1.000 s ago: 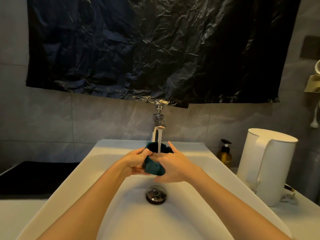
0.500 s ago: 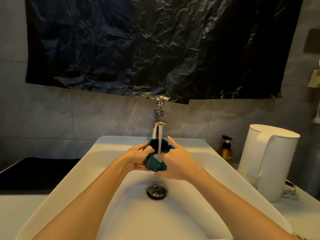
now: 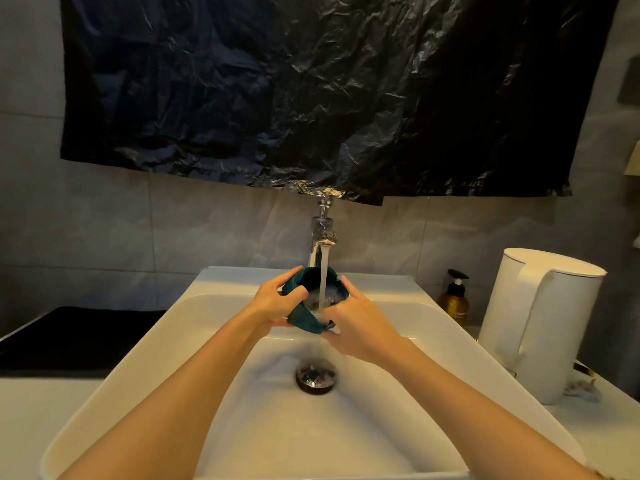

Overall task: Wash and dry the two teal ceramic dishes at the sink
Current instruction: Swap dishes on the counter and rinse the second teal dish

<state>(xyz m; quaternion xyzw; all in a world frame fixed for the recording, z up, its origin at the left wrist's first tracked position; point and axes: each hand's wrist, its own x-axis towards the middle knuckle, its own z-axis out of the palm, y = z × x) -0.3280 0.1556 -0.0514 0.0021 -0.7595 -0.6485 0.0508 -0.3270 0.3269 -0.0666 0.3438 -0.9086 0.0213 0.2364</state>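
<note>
A teal ceramic dish [image 3: 306, 320] is held over the white sink [image 3: 194, 341], tilted with its opening facing up toward me. Water from the chrome tap [image 3: 322, 233] runs into it and spills down toward the drain [image 3: 316, 377]. My left hand [image 3: 273, 301] grips the dish's left rim, fingers curled over the edge. On the dish's right side is my right hand [image 3: 356, 327], which holds it there with fingers wrapped under it. Only one teal dish is clearly visible.
A white electric kettle [image 3: 540, 323] stands on the counter at the right, with an amber pump bottle [image 3: 454, 299] beside it. A black plastic sheet [image 3: 311, 91] covers the wall above the tap. A dark surface [image 3: 69, 337] lies to the left of the sink.
The dish has tilted so its opening faces me more and water now fills it. Both hands stayed on it under the tap, shifting their grip slightly.
</note>
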